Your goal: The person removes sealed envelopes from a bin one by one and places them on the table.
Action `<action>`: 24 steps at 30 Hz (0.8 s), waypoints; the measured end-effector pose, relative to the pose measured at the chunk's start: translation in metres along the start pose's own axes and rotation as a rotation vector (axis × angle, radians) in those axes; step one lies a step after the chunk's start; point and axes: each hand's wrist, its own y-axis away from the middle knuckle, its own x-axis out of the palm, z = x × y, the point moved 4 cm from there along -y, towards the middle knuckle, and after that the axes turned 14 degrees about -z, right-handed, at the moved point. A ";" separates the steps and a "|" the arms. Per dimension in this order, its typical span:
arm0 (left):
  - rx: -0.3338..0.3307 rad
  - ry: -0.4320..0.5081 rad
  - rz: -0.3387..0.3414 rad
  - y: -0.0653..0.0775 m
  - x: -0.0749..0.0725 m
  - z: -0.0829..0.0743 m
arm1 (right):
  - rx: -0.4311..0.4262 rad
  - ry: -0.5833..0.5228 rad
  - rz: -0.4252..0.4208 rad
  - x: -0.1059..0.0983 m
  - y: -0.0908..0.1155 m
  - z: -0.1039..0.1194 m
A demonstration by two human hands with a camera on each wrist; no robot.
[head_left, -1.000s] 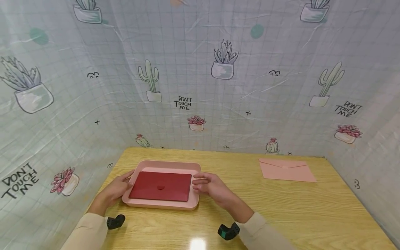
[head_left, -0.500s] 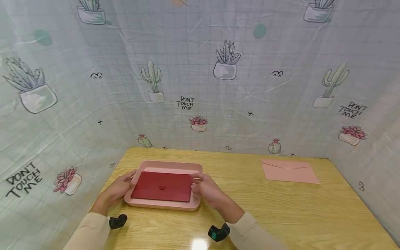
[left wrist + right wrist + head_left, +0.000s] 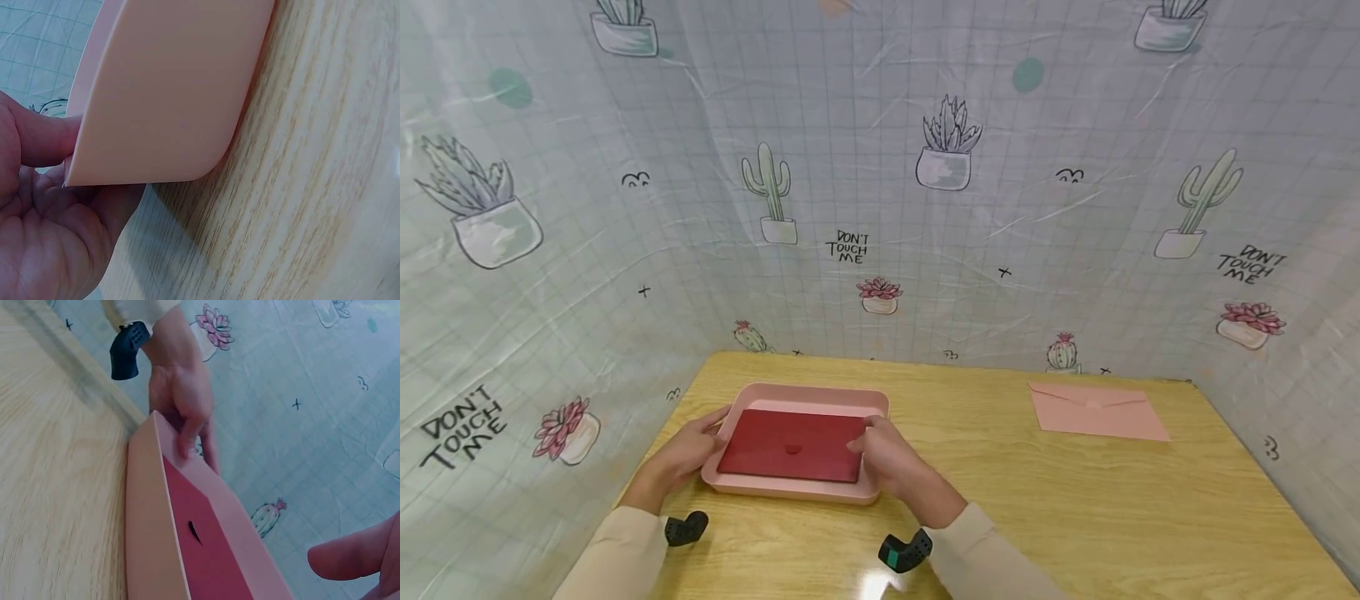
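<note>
In the head view a pink tray (image 3: 790,492) stands on the left of the table, with a dark red envelope (image 3: 767,446) lying flat inside. My left hand (image 3: 685,450) grips the tray's left wall; the left wrist view shows the thumb (image 3: 47,137) inside the rim and the fingers beneath the outside. Over the right end of the red envelope is my right hand (image 3: 891,458). In the right wrist view its thumb (image 3: 350,556) is extended and appears apart from the tray; its other fingers are hidden there.
A pink envelope (image 3: 1097,412) lies at the back right of the wooden table (image 3: 1037,517). A cactus-printed curtain (image 3: 880,208) encloses the back and both sides. Each wrist carries a black device (image 3: 906,552).
My right hand has moved left from the tray's right rim to over the red envelope's end. The left hand keeps its hold on the tray, and the head view has shifted slightly.
</note>
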 end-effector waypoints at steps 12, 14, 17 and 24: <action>0.003 -0.013 -0.005 0.000 -0.002 0.001 | 0.057 -0.029 0.012 -0.004 0.002 0.001; 0.001 -0.017 -0.007 0.000 -0.002 0.001 | 0.054 -0.028 0.023 -0.004 0.003 0.002; 0.006 -0.013 -0.006 0.000 -0.002 0.001 | 0.042 -0.032 0.041 -0.006 0.006 0.003; 0.017 -0.007 -0.004 0.000 -0.001 0.000 | -0.010 0.024 0.072 -0.011 0.009 0.005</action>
